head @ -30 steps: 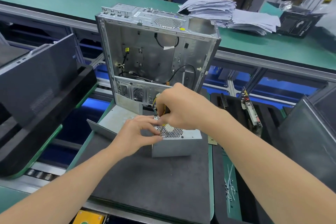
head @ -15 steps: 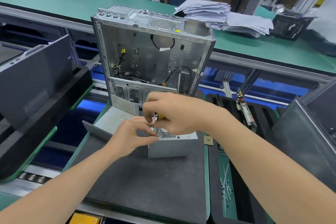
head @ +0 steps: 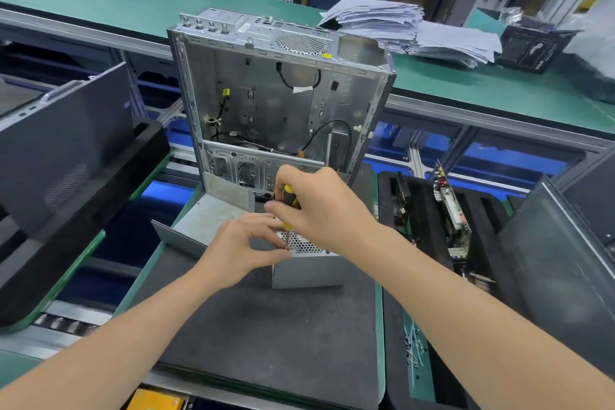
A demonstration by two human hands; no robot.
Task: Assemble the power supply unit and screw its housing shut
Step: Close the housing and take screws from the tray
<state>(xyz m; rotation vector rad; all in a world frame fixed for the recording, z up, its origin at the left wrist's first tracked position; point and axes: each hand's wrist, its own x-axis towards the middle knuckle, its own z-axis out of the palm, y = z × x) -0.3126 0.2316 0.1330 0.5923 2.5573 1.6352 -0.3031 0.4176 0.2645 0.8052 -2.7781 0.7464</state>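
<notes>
Fingers of left hand (head: pixel 246 243), frame centre: pinched at screwdriver tip, apparently steadying a screw. Right hand (head: pixel 327 210): closed around yellow-black screwdriver (head: pixel 288 196), upright for driving. Grey perforated-top metal power supply box (head: pixel 307 268): centre, on dark mat (head: pixel 266 336).

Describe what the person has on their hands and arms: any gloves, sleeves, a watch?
Nothing is worn that the head view shows. The left hand and the right hand are bare, without gloves, and no rings can be made out. Both forearms are uncovered from the wrists to the picture's lower edge: no sleeves, watch, wrist strap or bracelet in sight.
</notes>
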